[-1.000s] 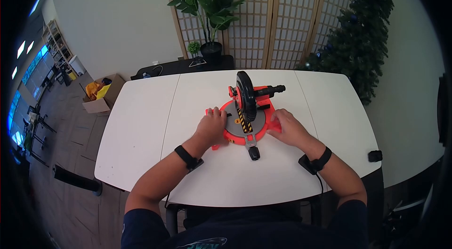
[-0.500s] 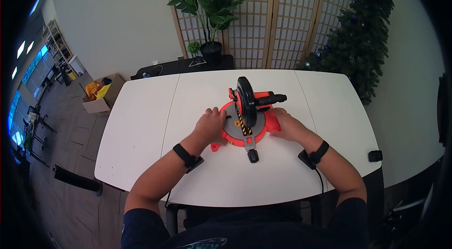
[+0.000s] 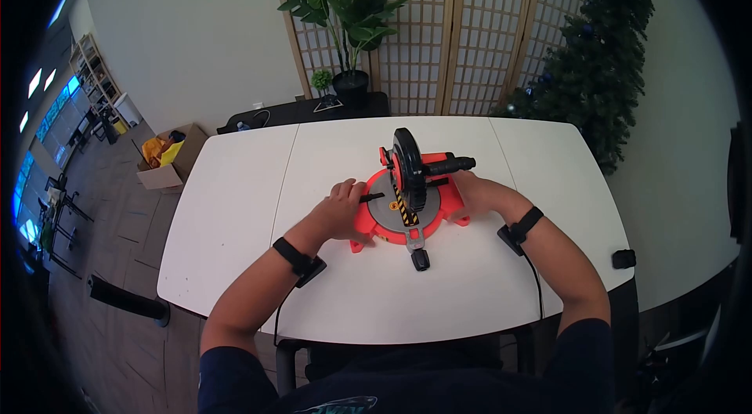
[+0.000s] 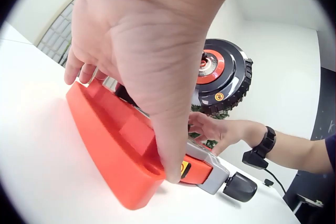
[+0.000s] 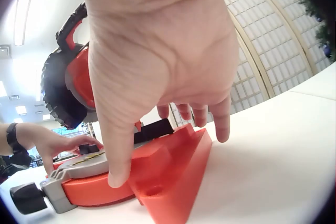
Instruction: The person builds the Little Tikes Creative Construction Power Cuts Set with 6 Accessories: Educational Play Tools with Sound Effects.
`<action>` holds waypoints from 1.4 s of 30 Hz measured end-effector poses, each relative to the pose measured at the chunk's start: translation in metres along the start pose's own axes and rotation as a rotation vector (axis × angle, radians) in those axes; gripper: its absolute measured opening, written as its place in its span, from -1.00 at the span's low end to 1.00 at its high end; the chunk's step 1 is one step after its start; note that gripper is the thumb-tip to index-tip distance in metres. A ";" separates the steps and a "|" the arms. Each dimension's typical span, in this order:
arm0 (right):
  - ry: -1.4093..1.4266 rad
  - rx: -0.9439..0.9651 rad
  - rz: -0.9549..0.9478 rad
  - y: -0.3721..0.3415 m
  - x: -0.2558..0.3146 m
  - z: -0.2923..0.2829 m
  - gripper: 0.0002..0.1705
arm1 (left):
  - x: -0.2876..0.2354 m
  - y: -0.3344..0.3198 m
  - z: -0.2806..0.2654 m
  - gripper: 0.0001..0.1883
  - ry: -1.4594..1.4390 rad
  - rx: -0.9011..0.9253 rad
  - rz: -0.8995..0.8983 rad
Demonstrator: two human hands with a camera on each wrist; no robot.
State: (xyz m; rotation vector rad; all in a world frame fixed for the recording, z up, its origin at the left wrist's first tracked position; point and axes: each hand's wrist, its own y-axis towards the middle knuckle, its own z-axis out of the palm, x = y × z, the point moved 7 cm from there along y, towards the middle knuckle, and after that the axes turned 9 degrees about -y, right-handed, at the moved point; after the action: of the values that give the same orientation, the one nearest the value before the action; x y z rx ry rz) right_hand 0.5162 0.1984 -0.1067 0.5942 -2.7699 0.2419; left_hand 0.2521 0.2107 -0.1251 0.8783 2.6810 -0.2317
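Note:
A toy miter saw stands upright on the white table, with a red base, grey round turntable and black toothed-edge wheel-like guard. Its black handle points right and a black knob sticks out toward the person. The left hand spans the base's left wing, thumb at the front and fingers at the back, all fairly straight. On the opposite side, the right hand straddles the right wing likewise, its thumb and fingers extended down around the red plastic.
The white table spreads to both sides, with a small black object at its right edge. Cables run from both wrist cameras. Behind stand a potted plant, a lattice screen and a decorated tree. A cardboard box sits left.
The saw shifted slightly, its upper part coming toward the person, then stayed put. Most recently the left hand slid left, baring more of the red base, and the right hand eased slightly farther back.

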 end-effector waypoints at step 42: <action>0.046 -0.093 -0.172 -0.029 0.015 0.025 0.33 | -0.001 -0.021 -0.007 0.24 -0.213 0.044 0.079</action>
State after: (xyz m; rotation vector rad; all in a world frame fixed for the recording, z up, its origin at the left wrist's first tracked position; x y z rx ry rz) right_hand 0.5090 0.1613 -0.1230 0.7868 -2.6500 0.0870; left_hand 0.2383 0.1951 -0.1175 0.9154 2.4487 -0.3470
